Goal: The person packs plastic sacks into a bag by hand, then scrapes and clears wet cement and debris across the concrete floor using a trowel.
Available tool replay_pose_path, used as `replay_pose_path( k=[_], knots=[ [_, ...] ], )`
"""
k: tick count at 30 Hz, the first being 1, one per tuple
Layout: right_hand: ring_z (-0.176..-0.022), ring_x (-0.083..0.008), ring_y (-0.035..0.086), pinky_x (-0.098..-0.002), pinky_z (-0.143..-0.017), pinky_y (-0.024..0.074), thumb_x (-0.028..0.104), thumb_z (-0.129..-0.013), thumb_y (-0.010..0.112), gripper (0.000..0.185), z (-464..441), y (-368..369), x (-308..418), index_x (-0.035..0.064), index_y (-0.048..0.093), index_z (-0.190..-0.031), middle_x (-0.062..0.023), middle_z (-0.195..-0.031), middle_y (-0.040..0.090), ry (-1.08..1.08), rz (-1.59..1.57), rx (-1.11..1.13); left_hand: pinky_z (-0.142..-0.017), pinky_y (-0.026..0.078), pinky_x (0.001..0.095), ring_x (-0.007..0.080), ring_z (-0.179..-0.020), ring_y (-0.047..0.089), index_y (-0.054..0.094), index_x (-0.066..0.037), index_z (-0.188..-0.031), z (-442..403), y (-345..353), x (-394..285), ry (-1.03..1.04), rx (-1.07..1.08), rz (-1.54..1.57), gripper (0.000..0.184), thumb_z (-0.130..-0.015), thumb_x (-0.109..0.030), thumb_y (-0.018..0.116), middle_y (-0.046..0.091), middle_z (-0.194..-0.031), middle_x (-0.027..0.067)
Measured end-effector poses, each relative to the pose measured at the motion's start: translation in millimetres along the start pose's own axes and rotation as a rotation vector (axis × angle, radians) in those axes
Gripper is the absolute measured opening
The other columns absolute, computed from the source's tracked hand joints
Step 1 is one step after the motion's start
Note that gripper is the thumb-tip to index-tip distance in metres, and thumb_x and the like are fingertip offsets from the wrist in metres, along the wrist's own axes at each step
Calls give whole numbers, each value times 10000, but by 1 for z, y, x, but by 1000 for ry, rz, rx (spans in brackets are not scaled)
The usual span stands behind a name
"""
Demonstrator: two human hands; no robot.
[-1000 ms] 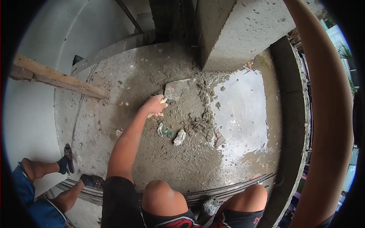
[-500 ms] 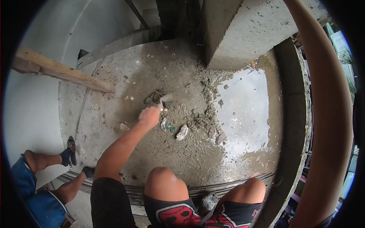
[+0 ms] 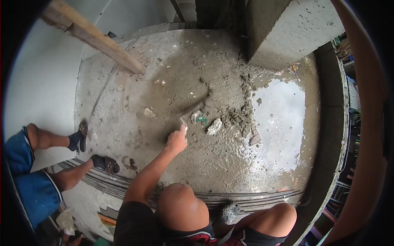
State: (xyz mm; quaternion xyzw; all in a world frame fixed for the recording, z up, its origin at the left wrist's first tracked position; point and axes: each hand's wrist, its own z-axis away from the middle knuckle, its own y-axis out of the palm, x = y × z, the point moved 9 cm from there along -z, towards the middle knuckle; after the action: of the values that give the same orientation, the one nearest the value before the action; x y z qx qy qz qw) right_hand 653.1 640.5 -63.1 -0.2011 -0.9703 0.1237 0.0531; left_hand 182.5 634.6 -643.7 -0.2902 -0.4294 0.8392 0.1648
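My left hand (image 3: pixel 177 140) is closed around the handle of a trowel (image 3: pixel 183 120), low over the wet floor. Its blade is smeared by motion, and a ragged streak of wet mortar (image 3: pixel 208 96) shows beside it. Just right of the trowel lies a small scrap of green material (image 3: pixel 201 119) with something whitish next to it. A pale, rough chunk (image 3: pixel 214 126) sits a little further right. Loose clumps of mortar (image 3: pixel 242 117) spread beyond that. My right arm (image 3: pixel 369 82) runs up the right edge, with its hand out of sight.
A puddle (image 3: pixel 281 123) covers the right floor beneath a concrete column (image 3: pixel 297 35). A low concrete wall (image 3: pixel 334 110) borders the right side. A wooden post (image 3: pixel 98 41) slants at upper left. Long bars (image 3: pixel 262 198) lie before my knees. Another person's legs (image 3: pixel 53 139) are at left.
My left hand has drawn the trowel nearer to me, and mortar has moved beside its blade. The view has shifted left and the other person's foot shows more fully.
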Motion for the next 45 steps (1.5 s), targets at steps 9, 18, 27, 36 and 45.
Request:
replay_pose_path(
  k=[9, 18, 27, 36, 45],
  knots=[
    [-1252, -295, 378, -384, -1020, 314, 354, -850, 601, 608, 199, -99, -6, 41, 361, -1312, -168, -1359, 378, 237, -523, 752, -681, 509, 496, 419, -778, 634, 373, 10, -1244, 10, -46, 105, -269, -382, 166, 499, -807, -123, 572, 638, -816, 249],
    [-944, -260, 515, -378, -844, 456, 221, -712, 722, 707, 445, -410, 223, -30, 344, -1254, -166, -1122, 471, 945, -991, 2306, -744, 492, 502, 412, -842, 632, 381, -50, -1177, 122, 90, -59, -70, 275, 58, 412, -826, -159, 568, 640, -897, 240],
    [-1020, -324, 560, -384, -872, 451, 284, -787, 664, 546, 479, -511, 294, 33, 382, -1181, -188, -1076, 543, 1006, -1014, 2441, -719, 503, 481, 430, -811, 620, 322, 18, -1209, 140, 97, -80, -450, -182, 296, 522, -794, -107, 613, 630, -847, 265],
    [-1002, -391, 542, -448, -817, 458, 306, -783, 650, 538, 494, -568, 276, 11, 369, -1135, -221, -1067, 494, 717, -1165, 2502, -683, 492, 511, 448, -816, 614, 398, -48, -1159, 155, 108, -128, -234, -290, 367, 408, -812, -155, 583, 630, -860, 264],
    [-1015, -407, 543, -462, -842, 465, 269, -728, 684, 558, 469, -564, 225, -25, 434, -1132, -250, -1087, 512, 676, -1151, 2529, -782, 474, 508, 451, -900, 592, 395, -41, -1180, 29, 90, -147, -155, -151, 63, 458, -789, -112, 621, 619, -933, 276]
  ],
)
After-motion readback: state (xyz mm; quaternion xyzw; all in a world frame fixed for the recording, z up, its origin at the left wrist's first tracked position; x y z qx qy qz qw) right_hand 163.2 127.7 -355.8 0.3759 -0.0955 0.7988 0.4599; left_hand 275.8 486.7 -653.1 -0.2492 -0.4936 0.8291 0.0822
